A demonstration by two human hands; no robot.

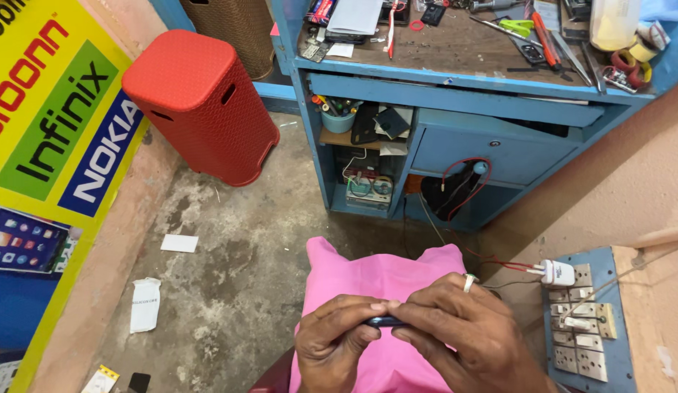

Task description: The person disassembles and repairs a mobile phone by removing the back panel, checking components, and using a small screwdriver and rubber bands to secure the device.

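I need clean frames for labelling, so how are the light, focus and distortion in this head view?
Head view: soft, even daylight, no harsh shadows or glare; wide-angle bend tilts the blue workbench and poster at the edges; both hands, left hand and right hand, are sharp, but the small dark device between them is mostly hidden by fingers.

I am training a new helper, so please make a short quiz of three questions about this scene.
1. True or false: both hands hold one small dark object over a pink cloth.
2. Which hand wears a ring?
3. The red plastic stool stands: A) on the blue workbench; B) on the floor beside it.

Key:
1. True; left hand and right hand pinch it together.
2. The right hand.
3. B.
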